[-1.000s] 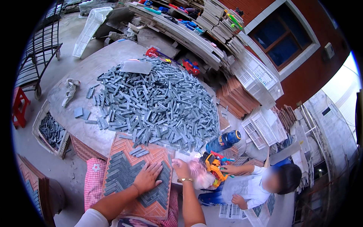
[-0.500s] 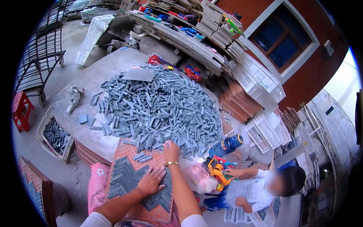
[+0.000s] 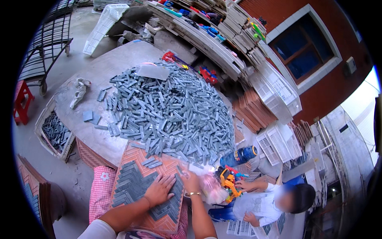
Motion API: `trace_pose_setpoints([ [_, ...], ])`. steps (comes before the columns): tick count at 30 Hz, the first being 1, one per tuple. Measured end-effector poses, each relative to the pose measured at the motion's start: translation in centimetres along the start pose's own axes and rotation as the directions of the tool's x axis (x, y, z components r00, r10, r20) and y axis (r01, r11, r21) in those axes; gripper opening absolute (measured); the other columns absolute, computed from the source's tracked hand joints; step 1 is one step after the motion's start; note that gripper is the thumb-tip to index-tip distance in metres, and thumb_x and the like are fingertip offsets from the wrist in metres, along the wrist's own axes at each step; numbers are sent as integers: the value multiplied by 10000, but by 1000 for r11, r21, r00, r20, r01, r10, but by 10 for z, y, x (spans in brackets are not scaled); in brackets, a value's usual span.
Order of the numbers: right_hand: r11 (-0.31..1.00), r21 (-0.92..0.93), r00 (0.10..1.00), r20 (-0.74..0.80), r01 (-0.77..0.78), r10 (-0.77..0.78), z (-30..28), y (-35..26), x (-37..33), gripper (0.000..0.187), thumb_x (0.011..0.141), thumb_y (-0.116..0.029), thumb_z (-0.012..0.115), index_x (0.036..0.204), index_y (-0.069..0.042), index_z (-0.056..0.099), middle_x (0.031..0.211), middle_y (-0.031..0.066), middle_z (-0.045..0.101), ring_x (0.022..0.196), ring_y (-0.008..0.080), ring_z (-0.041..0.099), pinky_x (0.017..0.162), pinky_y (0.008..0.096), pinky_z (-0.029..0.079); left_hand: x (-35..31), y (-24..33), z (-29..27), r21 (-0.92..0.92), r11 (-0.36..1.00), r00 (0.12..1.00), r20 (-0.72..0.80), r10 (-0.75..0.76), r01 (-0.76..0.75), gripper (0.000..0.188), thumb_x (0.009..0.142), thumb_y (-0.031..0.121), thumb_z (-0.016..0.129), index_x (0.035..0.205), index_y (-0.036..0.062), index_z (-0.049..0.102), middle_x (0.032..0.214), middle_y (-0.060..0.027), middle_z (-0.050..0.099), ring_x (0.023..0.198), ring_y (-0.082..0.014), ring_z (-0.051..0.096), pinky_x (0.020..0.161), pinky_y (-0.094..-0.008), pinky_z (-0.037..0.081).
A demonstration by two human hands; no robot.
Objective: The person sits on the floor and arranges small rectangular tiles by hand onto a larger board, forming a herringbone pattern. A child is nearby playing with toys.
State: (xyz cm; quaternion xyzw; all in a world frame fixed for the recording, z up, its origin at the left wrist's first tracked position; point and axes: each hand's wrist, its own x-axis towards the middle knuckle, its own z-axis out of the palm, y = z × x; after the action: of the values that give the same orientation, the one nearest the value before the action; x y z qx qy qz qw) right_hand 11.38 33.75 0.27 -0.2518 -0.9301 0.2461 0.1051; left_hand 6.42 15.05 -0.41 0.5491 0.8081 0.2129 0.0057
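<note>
Where the left hand (image 3: 160, 190) rests: palm down on the narrow dark grey strips (image 3: 129, 181) set in the rectangular orange herringbone panel (image 3: 133, 156), fingers almost straight and slightly spread, gripping nothing.
Right hand (image 3: 191, 181): at the panel's upper right edge, fingers partly bent; their tips are blurred, so I cannot tell whether they pinch a strip.
Panel: tilted in view across the person's lap, over a pink-and-white checked cloth (image 3: 101, 193); orange shows along its top and lower right.
Loose pieces: a few short grey strips (image 3: 152, 163) lie together near the panel's top.
Heap: a broad mound of blue-grey strips (image 3: 171, 115) on the pale grey tabletop (image 3: 119, 59), beyond the panel.
Right side: a clear bag with pink contents (image 3: 213, 190) just beside the right hand, then a yellow-orange toy vehicle (image 3: 228, 181), touched by another person in a white top (image 3: 254, 201).
Behind these: a dark blue cylindrical bottle (image 3: 238, 156), tilted in view.
</note>
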Motion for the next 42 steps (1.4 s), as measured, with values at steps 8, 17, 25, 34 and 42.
trace_pose_setpoints([
  [8,999,-43,998,-58,-20,18,1,-4,-24,233,769,-199,640,970,-82,651,919,145,642,839,306,614,731,386,485,0,-2,1,19,1000,1000,-1,9,-9,668,848,450,479,1339,15,355,1400,-118,353,1310,-237,290,1096,-425,156],
  [17,843,381,924,208,-379,321,22,13,6,177,761,-142,673,900,-35,648,797,83,653,690,175,609,637,307,487,3,-2,0,-44,999,1000,-8,-14,14,670,821,422,540,1330,23,365,1402,-135,346,1293,-268,323,1085,-452,182],
  [25,900,422,928,-279,-111,245,40,10,-8,249,804,-274,623,837,-28,639,720,111,631,645,209,594,610,326,462,51,-62,-17,-88,989,920,-365,-140,115,357,721,222,681,965,17,522,959,-150,524,939,-339,492,819,-413,399],
  [34,895,439,892,-371,-78,259,61,9,-4,269,821,-287,603,806,-19,599,672,145,591,613,289,570,584,374,448,95,-125,2,14,891,839,-346,-421,453,386,671,269,722,909,24,541,915,-168,537,869,-335,514,768,-410,426],
  [42,853,515,919,-293,-81,264,53,13,-7,200,812,-238,618,888,-53,613,781,133,619,703,276,592,638,361,463,73,-99,-30,-545,769,885,-98,-454,334,239,846,214,582,874,-5,491,679,-121,571,634,-228,583,595,-336,471],
])
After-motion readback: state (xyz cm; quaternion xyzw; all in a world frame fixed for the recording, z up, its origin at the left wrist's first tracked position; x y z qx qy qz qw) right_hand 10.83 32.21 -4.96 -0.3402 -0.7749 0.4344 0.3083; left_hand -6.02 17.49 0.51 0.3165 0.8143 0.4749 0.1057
